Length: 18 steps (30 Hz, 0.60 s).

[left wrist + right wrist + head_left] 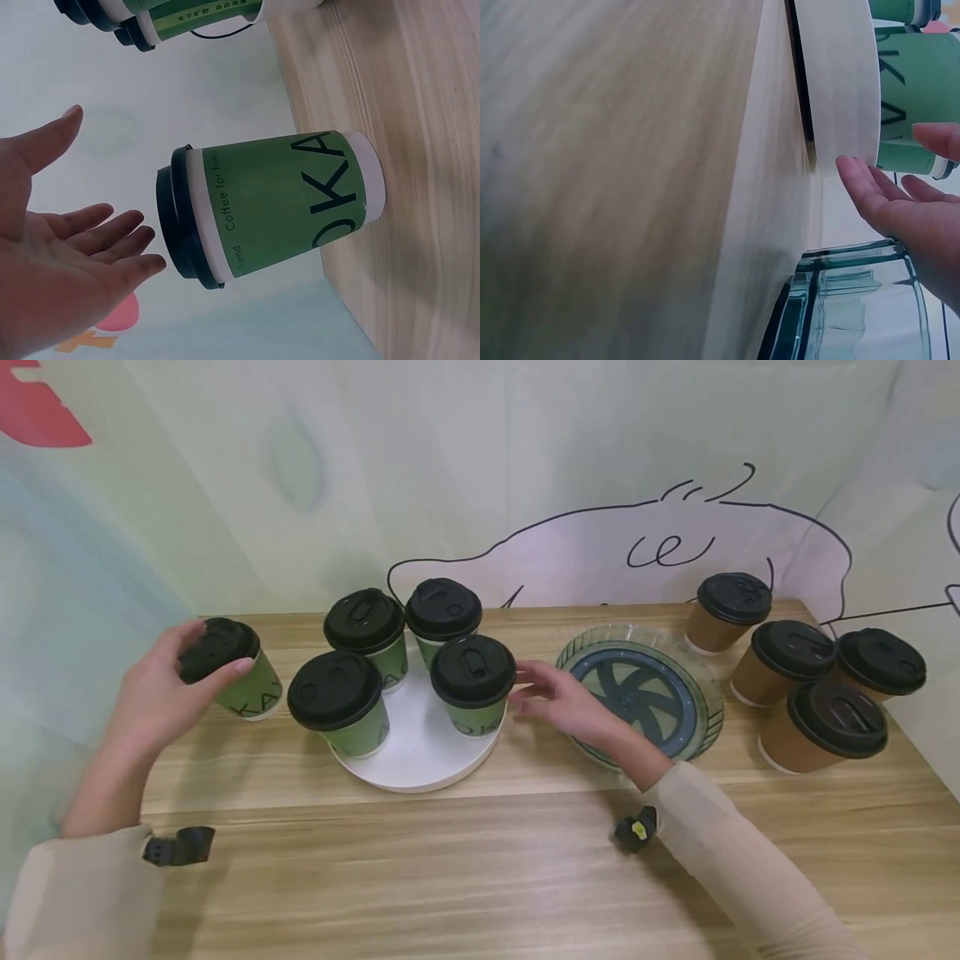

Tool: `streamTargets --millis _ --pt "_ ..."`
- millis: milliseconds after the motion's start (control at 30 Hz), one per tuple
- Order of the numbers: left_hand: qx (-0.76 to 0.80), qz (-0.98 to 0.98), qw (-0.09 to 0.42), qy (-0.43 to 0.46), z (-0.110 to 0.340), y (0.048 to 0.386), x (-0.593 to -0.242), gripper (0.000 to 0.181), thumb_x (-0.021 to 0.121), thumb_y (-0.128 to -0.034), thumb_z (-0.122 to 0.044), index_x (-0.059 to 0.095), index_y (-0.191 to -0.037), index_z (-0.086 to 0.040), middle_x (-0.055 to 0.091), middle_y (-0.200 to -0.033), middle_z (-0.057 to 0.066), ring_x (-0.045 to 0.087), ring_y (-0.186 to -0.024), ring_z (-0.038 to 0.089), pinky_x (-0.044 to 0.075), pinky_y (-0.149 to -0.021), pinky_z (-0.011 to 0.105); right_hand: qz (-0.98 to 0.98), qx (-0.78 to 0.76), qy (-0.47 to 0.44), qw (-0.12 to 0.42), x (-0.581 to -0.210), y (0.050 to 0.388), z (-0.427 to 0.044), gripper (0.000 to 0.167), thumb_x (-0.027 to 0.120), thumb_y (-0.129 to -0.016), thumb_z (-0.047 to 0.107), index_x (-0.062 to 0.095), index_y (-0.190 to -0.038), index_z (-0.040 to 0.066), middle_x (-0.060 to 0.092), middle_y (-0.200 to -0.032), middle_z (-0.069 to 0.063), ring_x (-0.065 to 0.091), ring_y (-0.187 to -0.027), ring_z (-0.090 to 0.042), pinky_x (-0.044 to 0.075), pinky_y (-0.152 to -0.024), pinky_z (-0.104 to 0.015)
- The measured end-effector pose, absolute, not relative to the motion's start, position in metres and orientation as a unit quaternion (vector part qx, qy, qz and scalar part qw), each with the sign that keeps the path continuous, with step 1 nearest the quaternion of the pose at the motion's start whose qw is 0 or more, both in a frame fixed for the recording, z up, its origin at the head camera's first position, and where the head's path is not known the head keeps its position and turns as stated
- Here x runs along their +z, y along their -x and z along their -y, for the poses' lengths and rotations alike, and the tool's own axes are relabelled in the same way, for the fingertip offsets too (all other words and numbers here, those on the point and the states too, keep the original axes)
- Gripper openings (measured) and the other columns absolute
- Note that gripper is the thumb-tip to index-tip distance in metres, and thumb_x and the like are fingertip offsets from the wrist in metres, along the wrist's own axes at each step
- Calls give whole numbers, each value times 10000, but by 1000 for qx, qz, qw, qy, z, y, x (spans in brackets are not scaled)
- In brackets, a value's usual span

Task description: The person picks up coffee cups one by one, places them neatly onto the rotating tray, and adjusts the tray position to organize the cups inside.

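Staged recording corner, by the look of it

A wood-grain tabletop [420,877] stands against a pale, creased backdrop [420,452] printed with a black-outlined cartoon figure [667,550] and a red shape [45,414]; wrist-worn cameras [193,845] suit a filming set. Lidded green paper cups [475,687] and brown paper cups [823,727] lend a café flavour, but the wider room is out of view.

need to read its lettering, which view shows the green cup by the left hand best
The left wrist view: the green cup stands unobstructed, its lettering large and readable. The head view shows it from above, with the left hand covering part of its lid. It can't be made out in the right wrist view.
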<state>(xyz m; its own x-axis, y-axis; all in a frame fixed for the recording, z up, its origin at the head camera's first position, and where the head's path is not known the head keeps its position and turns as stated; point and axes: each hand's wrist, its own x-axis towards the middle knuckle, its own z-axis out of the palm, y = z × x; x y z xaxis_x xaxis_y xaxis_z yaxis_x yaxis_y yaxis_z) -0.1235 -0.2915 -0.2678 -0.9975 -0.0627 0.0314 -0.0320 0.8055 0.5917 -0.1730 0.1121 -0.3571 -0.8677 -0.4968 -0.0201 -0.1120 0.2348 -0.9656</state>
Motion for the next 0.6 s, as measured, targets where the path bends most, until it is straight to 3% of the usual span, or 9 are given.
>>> streamTargets --millis 133,367,600 --pt "-311 950 26 -31 297 127 -271 825 496 -905 -442 61 -1457 -8 127 -1462 278 124 -1282 515 177 -939 674 -770 -587 194 157 -357 172 -112 511 549 -851 -67 388 -1336 -38 517 -1206 -228 530 -1078 -341 466 -878 -364" --pt "-307 951 19 -40 309 131 -273 829 490 -905 -442 52 -1455 -5 107 -1464 281 103 -1282 523 169 -935 679 -769 -578 218 164 -357 174 -112 568 574 -842 -59 363 -1367 -14 421 -1354 -189 477 -1168 -315 403 -958 -386" --pt "-302 952 10 -51 317 133 -276 850 485 -903 -457 26 -1454 -2 59 -1471 279 76 -1286 521 167 -921 693 -770 -584 202 159 -358 174 -111 543 569 -831 -79 395 -1342 -20 471 -1296 -193 516 -1102 -323 444 -905 -368"
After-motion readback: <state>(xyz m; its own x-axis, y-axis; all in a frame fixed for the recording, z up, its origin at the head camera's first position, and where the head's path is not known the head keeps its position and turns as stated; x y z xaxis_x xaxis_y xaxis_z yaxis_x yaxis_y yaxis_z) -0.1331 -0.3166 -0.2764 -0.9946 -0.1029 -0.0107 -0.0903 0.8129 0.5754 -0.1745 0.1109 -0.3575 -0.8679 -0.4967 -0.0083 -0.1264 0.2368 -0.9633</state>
